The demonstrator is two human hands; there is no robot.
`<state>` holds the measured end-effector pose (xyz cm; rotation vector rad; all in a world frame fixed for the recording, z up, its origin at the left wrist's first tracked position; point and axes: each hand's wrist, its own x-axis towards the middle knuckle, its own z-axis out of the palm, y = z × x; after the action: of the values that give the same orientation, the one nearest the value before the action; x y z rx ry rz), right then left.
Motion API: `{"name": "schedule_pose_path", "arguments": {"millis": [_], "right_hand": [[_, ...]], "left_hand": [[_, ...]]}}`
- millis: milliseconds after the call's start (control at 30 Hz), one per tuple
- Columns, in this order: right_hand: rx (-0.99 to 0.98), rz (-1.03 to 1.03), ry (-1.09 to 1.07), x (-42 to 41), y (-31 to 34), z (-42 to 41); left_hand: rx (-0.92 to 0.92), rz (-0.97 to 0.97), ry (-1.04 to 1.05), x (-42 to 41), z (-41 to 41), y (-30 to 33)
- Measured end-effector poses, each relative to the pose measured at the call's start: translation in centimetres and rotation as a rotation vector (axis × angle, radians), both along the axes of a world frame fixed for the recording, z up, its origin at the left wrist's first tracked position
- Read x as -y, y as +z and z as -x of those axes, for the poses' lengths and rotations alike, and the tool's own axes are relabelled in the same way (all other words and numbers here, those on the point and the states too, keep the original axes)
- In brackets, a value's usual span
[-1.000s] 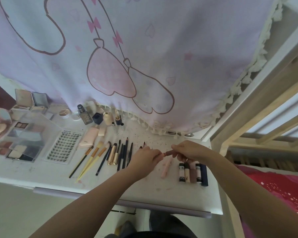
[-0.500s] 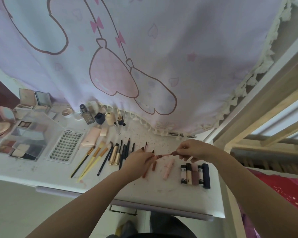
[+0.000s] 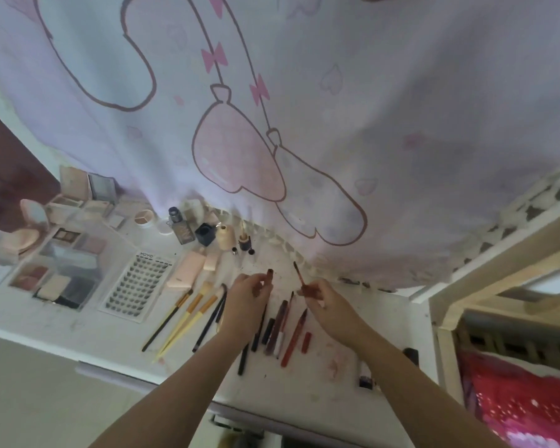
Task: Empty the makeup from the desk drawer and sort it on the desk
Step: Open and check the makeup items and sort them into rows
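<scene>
Above right hand [image 3: 317, 294] — wand [image 3: 299, 273]

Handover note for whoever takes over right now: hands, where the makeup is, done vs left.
Left hand: pinches a small dark cap, raised above the desk.
Right hand: pinches a thin reddish applicator wand, tip pointing up, apart from the cap.
Desk: brushes laid side by side left of the hands; pencils and lip pens in a row below the hands; bottles along the back by the curtain; palettes and lash tray on the left.
Done: most makeup grouped by kind.
Left: likely rejoin wand and cap, then lay it with the lip pens. Drawer not visible, so contents unknown.
</scene>
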<state>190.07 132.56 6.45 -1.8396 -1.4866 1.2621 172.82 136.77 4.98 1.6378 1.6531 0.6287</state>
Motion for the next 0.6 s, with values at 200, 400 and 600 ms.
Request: {"name": "schedule_pose_path", "arguments": {"millis": [200,400,600], "right_hand": [[0.137,-0.239,-0.058,-4.6,-2.9,2.4],[0.190,-0.261,-0.072,-6.8,-5.5,2.9],[0.195,-0.256,-0.065,-7.1,-6.6,3.0]], "left_hand": [[-0.062,-0.072,0.016,-2.0,-0.7,-1.9],[-0.225,-0.171,-0.069,-3.8,-1.7,-3.4],[-0.318,-0.229,-0.126,-4.3,-2.1,-4.2]]}}
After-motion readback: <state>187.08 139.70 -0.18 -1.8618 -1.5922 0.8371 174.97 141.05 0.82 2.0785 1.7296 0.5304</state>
